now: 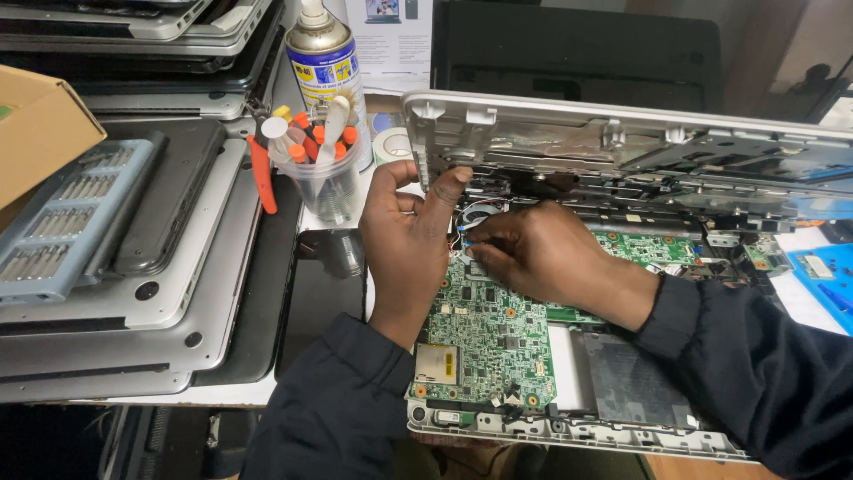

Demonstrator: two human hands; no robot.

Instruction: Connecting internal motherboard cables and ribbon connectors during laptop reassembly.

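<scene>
A clear plastic cup stands on the surface just left of the opened laptop; it holds several orange-capped and white-handled tools, and red-handled pliers lean against its left side. Behind it stands a spray can. A grey bit case with rows of small bits lies on a stack of closed laptops at far left, beside a cardboard box.

The opened laptop's lower shell carries a green circuit board; its silver top cover is tilted up behind. The left hand is loosely curled, thumb pressed against the cover's lower edge. The right hand is closed in a pinch, fingertips on thin wires at the board's upper left.
</scene>
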